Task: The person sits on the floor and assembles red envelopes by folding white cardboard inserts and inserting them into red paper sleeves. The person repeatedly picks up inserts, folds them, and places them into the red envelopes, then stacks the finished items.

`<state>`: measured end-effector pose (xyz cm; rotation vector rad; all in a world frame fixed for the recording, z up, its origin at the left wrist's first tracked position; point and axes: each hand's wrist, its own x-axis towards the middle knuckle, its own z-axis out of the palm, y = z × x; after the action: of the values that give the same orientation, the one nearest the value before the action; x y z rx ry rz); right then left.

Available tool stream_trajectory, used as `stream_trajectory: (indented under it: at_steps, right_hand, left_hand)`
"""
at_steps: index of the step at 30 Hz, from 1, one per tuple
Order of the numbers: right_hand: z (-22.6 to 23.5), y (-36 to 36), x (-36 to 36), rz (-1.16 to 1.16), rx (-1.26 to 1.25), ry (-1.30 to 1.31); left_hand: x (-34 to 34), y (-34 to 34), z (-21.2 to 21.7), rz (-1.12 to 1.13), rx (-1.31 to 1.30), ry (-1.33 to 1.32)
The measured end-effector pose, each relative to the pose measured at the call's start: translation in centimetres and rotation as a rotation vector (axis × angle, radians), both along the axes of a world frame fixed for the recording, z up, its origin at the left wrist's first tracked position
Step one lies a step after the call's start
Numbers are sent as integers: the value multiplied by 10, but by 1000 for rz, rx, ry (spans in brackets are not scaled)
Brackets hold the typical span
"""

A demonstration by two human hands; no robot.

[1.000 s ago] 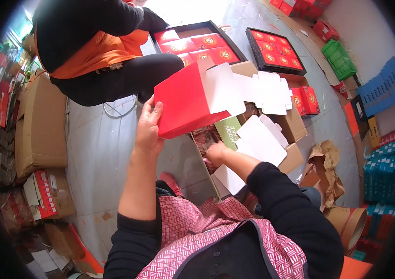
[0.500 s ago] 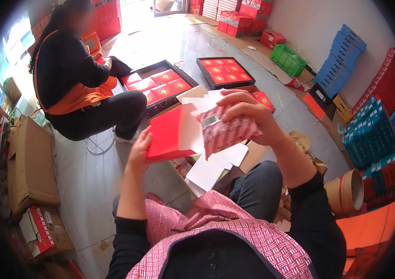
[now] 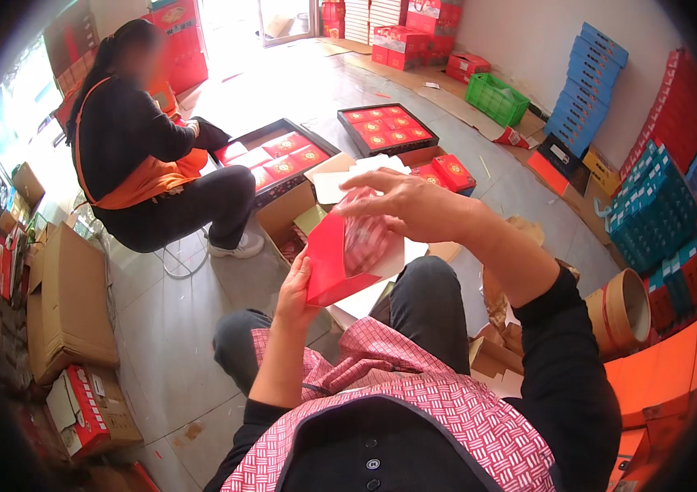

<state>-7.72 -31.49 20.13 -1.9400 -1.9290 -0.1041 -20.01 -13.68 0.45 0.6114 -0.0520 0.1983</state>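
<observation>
My left hand (image 3: 294,297) grips a small red paper box (image 3: 327,261) from its left side, with the white inside showing at its open end. A pink-and-white striped packet (image 3: 367,244) is partly inside that opening. My right hand (image 3: 418,202) arches over the packet from above, its fingertips at the packet's upper end; the contact is partly hidden. Beneath the hands is an open cardboard carton (image 3: 285,215) with more striped packets in it. White card pieces (image 3: 347,179) lie across the carton.
Ahead, two black trays (image 3: 306,175) hold several red boxes. A person (image 3: 131,123) in an orange apron sits at the left. Cardboard boxes (image 3: 78,295) stand on the left; a green crate (image 3: 497,100), blue stacks (image 3: 586,90) and round wooden containers (image 3: 619,312) are on the right.
The striped packet has gone from beside the red box to partly inside it. My left hand has moved right and the box is more tilted. My view has shifted slightly.
</observation>
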Motion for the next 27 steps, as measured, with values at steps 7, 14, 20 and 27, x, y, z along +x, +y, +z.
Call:
stream_trajectory:
  at_steps: [7,14,20,27]
  right_hand:
    - [-105,-50,-29,-526,791,947]
    - [-162,-86,-72,-698,860,1003]
    - [-217,-125,-95,-686,526,1140]
    - [-210,-120,-80,-802,481,772]
  left_hand:
    - [7,-45,4,363,-96,-15]
    - [-45,-97,-15,-12,196,119]
    - [-36,-92,-15,-107,452,229]
    - [-13,-83,-29,-81,273,407]
